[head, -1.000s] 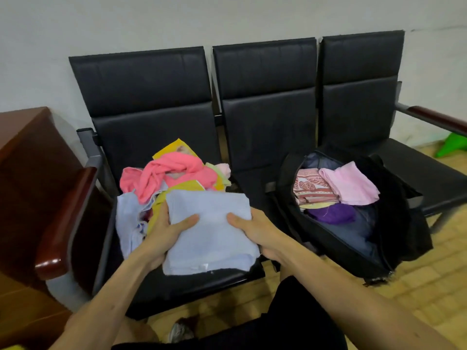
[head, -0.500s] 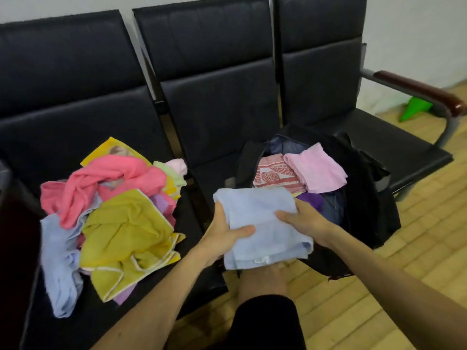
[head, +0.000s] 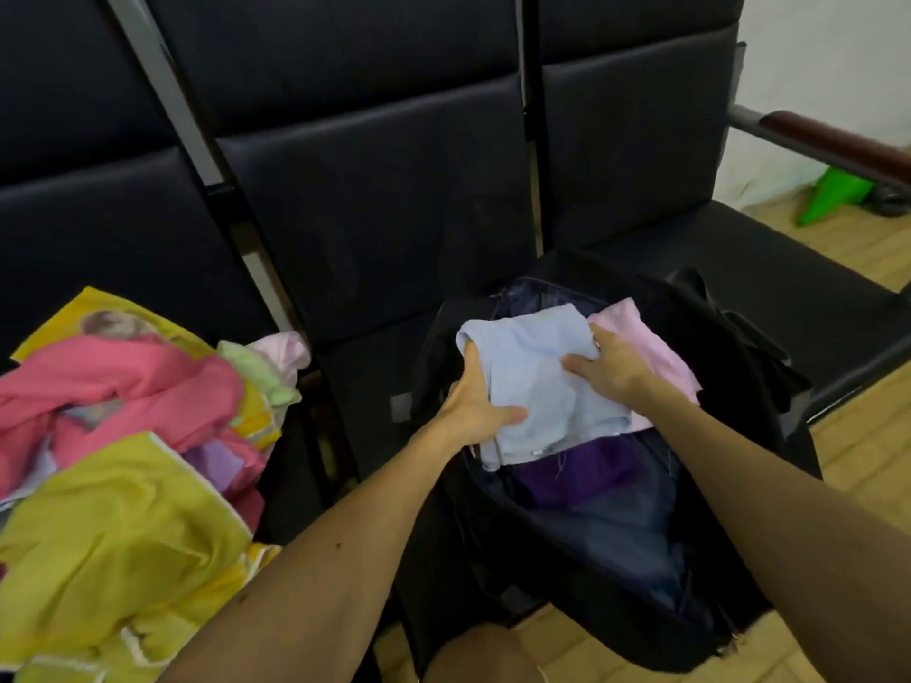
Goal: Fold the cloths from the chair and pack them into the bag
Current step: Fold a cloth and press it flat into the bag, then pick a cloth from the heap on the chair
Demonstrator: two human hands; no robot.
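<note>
Open bag [head: 443, 559] to the right, loose pile of cloths [head: 123, 460] to the left, one folded cloth [head: 537, 386] in the bag's mouth.

The pile lies on the left seat [head: 148, 268] of the chair row. The bag sits at the front of the middle seat [head: 374, 377] and right seat [head: 739, 268], with the floor [head: 862, 460] to its right. The folded cloth is at the far end of the opening. The left hand [head: 473, 411] grips its left edge and the right hand [head: 616, 369] holds its right edge. A second folded cloth [head: 646, 337] lies just right of it inside the bag, partly under the right hand. A third cloth [head: 577, 473] lies in the bag nearer the person, partly under the folded cloth.
</note>
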